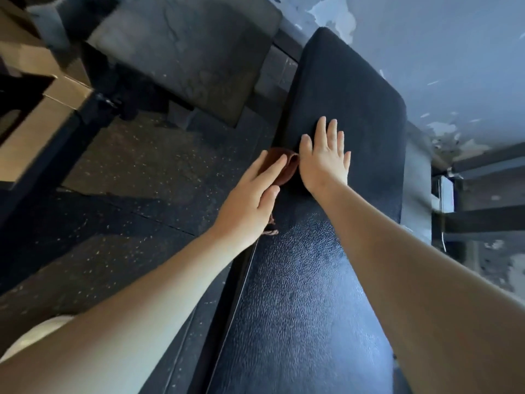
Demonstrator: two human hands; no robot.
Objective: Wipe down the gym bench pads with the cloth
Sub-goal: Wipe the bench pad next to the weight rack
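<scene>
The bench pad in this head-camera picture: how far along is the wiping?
Done: hard to prove; the near stretch of the black pad shines, perhaps already wiped. In hand: the left hand presses the brown cloth against the pad's left edge, midway along, while the right hand lies flat beside it. Left: probably the pad's far end and the dusty-looking grey pad to the left.

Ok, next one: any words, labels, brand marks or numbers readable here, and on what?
No text can be read in this frame.
On the bench pad: plain black grain, no brand mark shows.
On the cloth: plain brown, no tag shows.
On the cardboard boxes: no print on the visible faces.
On the pale patch at the right: too blurred to tell if it carries writing.
</scene>
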